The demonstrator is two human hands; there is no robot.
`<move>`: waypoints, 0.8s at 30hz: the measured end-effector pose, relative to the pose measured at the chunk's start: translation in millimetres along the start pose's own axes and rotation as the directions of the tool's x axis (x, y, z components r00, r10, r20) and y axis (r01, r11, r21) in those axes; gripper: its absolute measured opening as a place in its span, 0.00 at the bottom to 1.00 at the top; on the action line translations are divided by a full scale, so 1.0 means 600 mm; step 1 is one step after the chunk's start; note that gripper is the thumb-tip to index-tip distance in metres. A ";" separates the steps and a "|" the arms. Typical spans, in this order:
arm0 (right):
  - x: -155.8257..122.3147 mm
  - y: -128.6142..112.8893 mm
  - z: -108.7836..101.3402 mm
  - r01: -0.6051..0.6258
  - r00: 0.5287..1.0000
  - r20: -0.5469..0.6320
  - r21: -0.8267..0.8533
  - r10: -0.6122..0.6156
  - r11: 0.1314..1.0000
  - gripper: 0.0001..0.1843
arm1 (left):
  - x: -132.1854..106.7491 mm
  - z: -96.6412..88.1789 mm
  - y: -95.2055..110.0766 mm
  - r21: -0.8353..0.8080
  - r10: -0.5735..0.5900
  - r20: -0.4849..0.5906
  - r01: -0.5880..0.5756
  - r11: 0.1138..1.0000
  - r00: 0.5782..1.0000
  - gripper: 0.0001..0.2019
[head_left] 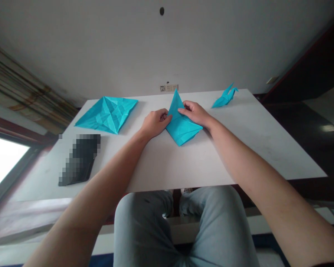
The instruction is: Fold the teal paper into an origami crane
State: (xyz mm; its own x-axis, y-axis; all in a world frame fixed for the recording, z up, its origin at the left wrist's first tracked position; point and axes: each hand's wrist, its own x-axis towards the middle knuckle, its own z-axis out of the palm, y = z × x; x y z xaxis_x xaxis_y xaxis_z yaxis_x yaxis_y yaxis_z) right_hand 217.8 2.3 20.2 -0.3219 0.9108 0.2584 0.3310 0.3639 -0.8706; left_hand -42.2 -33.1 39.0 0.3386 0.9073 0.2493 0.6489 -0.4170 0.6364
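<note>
Between my hands is a partly folded sheet of turquoise origami paper (180, 128), its narrow point toward the wall and its layered, wider part toward me. My left hand (156, 122) grips the paper's left edge, thumb on top and fingers curled beneath. On the opposite edge, my right hand (195, 111) pinches the paper with its thumb on the upper face; its other fingers are partly hidden behind the sheet. Off to the right stands a finished turquoise paper crane (226, 97). A creased, opened-out turquoise sheet (108, 114) lies at the left.
All of this rests on a white table (161, 167) set close to a wall with sockets (169, 88). A dark, blurred-out flat object (80, 159) lies at the table's left. My knees are under the near edge. A curtain hangs on the left.
</note>
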 end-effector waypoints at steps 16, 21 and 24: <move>0.000 0.000 0.002 0.005 1.000 0.019 -0.026 -0.005 1.000 0.20 | 0.000 0.002 -0.002 0.005 0.001 0.006 -0.001 1.000 1.000 0.18; 0.000 0.000 0.002 -0.004 1.000 0.018 -0.036 0.005 0.999 0.19 | 0.001 0.001 0.000 0.004 -0.008 0.008 0.008 1.000 1.000 0.19; 0.000 0.002 0.002 -0.012 1.000 0.006 -0.032 0.012 0.999 0.20 | 0.000 0.000 0.000 -0.001 -0.005 0.010 0.005 1.000 1.000 0.18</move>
State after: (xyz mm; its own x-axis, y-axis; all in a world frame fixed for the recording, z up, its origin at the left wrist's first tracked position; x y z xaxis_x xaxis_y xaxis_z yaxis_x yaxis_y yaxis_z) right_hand 217.0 2.6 18.9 -0.3234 0.9139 0.2451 0.3627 0.3590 -0.8600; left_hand -42.1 -33.0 39.1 0.3427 0.9086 0.2388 0.6495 -0.4128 0.6385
